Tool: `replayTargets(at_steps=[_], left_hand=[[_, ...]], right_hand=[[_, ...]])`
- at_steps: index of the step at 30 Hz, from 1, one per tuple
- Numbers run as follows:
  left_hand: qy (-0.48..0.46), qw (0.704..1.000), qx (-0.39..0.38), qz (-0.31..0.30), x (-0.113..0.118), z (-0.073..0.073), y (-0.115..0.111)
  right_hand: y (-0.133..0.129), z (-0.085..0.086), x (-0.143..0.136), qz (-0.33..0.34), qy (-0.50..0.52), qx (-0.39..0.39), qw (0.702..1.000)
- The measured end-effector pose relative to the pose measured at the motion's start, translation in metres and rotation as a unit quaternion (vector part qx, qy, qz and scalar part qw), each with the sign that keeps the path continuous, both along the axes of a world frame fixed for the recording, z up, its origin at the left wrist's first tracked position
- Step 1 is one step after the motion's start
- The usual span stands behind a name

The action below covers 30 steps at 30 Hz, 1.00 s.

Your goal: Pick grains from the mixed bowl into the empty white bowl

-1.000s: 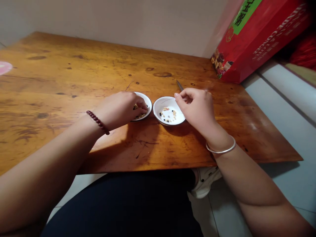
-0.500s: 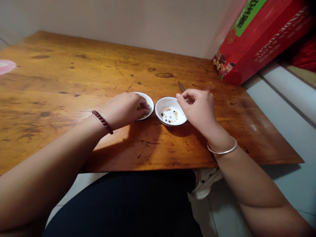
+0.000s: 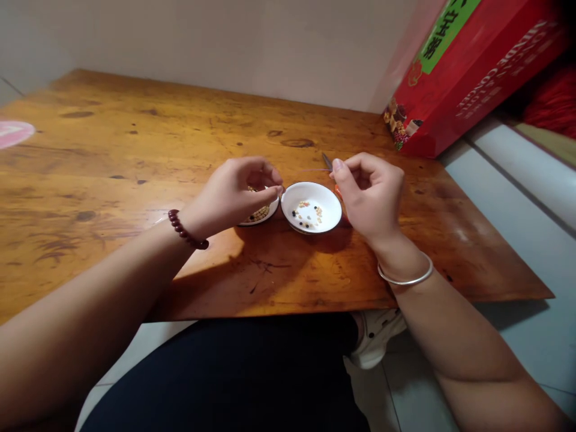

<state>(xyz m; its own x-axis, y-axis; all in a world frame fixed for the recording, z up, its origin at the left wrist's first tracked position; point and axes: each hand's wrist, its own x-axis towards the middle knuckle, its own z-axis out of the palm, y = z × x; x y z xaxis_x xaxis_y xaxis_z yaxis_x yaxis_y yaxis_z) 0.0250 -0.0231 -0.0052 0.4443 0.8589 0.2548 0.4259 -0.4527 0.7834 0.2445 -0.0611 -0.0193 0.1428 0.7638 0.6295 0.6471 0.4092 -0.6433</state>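
Two small white bowls stand side by side on the wooden table. The right bowl holds several pale and black beads. The left bowl has many yellowish beads and a few dark ones, partly hidden by my left hand. That hand's thumb and forefinger pinch together over the gap between the bowls; what they hold is too small to name. At the right bowl's far right edge, my right hand pinches a thin thread that points left. Behind its fingers lies a scissors-like tool with an orange-red part.
The wooden table meets a pale wall at the back. A large red box stands at the back right, beside a white surface. A pink-and-white round sticker is at the far left.
My left hand has risen out of the left bowl and moved right, its fingertips now pinched near the right bowl's rim. My right hand has moved slightly right, with the thread still in it.
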Motion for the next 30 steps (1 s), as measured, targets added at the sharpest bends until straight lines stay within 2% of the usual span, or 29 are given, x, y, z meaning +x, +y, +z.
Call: replayTargets(at_steps=[4,8,16,20,30], left_hand=[[-0.059,0.998,0.002,-0.028,0.0016,-0.0019,-0.0023],[-0.075,0.996,0.035,-0.020,0.0017,-0.0045,-0.0026],[-0.052,0.995,0.086,-0.013,0.0019,-0.0033,-0.0038],[-0.043,0.993,0.111,0.012,0.0026,-0.0005,-0.0071],[-0.060,0.991,0.114,0.019,0.0032,-0.0013,-0.0087]], right_hand=[[-0.0049,0.0017,-0.0026,0.046,0.034,0.074,0.996],[-0.0082,0.0013,-0.0037,0.066,0.041,0.096,0.992],[-0.0074,-0.0007,-0.0039,0.048,0.019,0.110,0.993],[-0.0085,-0.0004,-0.0039,0.035,-0.002,0.114,0.993],[-0.0100,-0.0019,-0.0035,0.015,-0.036,0.160,0.986]])
